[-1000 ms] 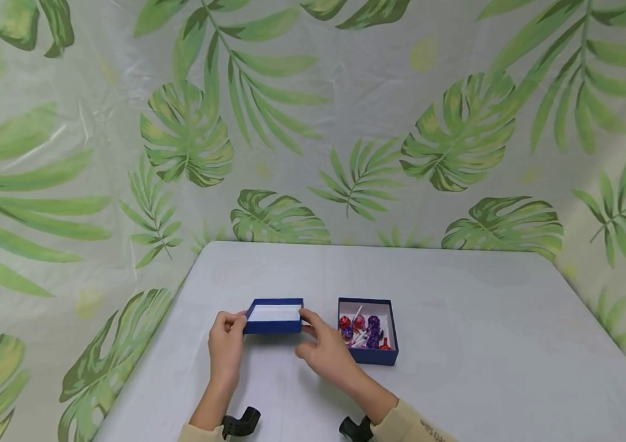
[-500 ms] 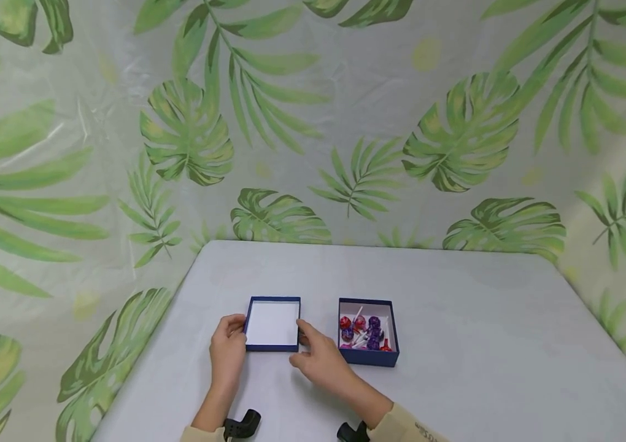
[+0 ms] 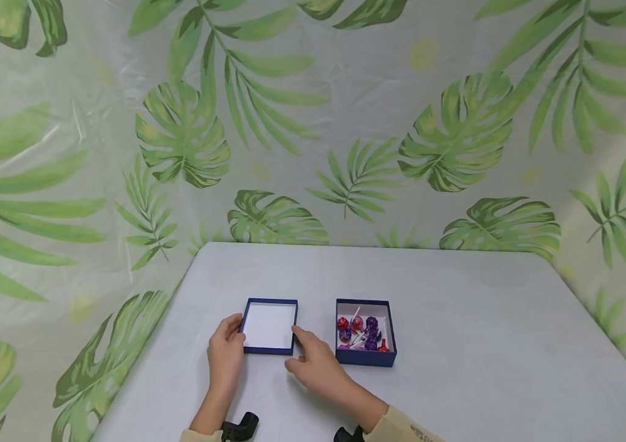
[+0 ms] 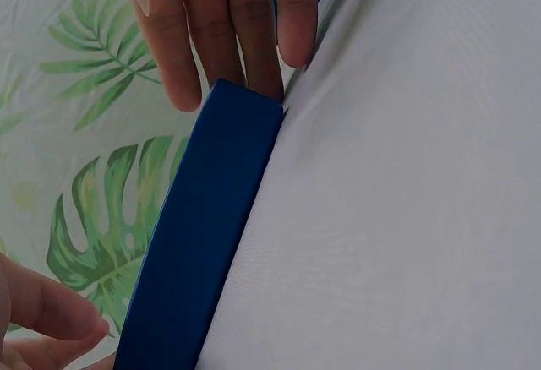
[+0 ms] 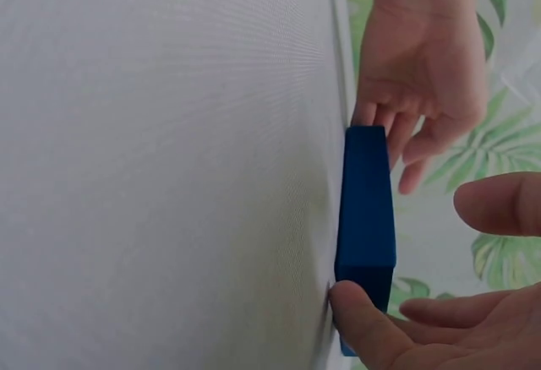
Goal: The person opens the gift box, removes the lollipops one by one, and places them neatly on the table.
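Note:
A shallow dark-blue box lid (image 3: 270, 326), white inside, lies with its hollow side up on the table. At its left edge is my left hand (image 3: 226, 357), its fingertips against the side. My right hand (image 3: 321, 370) is at the right edge, fingertips beside the rim and thumb held apart from it. In the left wrist view the lid's blue side (image 4: 199, 226) stands between both hands, and the right hand's fingers (image 4: 228, 24) are fairly straight. The right wrist view shows the right fingers (image 5: 359, 315) touching the lid's corner (image 5: 366, 209).
Right of the lid stands a deeper blue box (image 3: 365, 357) holding several wrapped lollipops (image 3: 370, 334), red and purple, with white sticks. The white table (image 3: 456, 325) ends at the back against a leaf-patterned sheet (image 3: 368, 110). Black cameras (image 3: 241, 426) sit on the wrists.
The lid was held up and tilted one second ago; it has come down flat on the table. My hands have lowered with it, and the right thumb has drawn slightly away.

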`<state>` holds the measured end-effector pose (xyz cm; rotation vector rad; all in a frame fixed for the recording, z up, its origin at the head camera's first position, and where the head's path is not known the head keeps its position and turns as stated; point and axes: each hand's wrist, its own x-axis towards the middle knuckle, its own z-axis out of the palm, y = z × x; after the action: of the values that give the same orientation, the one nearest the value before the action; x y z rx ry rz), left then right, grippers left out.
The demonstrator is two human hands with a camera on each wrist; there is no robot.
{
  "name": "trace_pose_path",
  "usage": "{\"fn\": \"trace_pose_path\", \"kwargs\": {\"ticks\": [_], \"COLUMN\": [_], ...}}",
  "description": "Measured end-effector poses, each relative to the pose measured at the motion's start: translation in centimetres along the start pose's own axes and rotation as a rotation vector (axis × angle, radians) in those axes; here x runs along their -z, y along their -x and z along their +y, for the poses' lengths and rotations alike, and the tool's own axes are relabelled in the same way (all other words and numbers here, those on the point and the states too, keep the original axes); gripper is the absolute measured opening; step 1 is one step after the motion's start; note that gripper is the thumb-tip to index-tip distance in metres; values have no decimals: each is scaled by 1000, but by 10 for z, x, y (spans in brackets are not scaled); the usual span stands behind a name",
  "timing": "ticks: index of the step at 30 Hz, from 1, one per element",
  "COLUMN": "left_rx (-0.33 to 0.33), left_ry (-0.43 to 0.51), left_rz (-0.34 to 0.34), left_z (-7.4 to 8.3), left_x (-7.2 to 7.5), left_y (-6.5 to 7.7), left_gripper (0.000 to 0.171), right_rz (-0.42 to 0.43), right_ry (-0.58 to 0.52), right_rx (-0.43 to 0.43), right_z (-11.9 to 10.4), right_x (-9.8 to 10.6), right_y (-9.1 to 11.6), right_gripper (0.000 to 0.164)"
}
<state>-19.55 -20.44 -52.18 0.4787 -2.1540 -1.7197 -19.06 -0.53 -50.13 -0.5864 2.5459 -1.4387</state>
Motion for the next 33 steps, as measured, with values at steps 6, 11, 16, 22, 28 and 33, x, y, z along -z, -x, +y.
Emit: {"fn": "trace_pose_path", "kwargs": {"ticks": [6, 11, 16, 22, 28, 33], "left_rx": [-20, -85, -171, -251, -253, -282], "left_ry": [-28, -49, -4, 66, 82, 102], "left_rz": [17, 76, 84, -7, -133, -250], "left_z": [-1, 3, 14, 33, 46, 54], "left_x": [6, 14, 14, 6, -6, -26], "left_y": [-3, -4, -1, 7, 20, 33], "left_gripper": [41, 38, 39, 39, 38, 40], "right_rz": [8, -11, -48, -75, -44, 28], "right_ry": [31, 21, 16, 51, 105, 179], "right_rx": [5, 24, 44, 76, 123, 161], "right_z": [-3, -9, -17, -30, -35, -26], "right_x": [3, 13, 24, 43, 65, 85], "right_y": [0, 2, 6, 12, 17, 20], "right_gripper": [69, 66, 61, 55, 48, 43]}}
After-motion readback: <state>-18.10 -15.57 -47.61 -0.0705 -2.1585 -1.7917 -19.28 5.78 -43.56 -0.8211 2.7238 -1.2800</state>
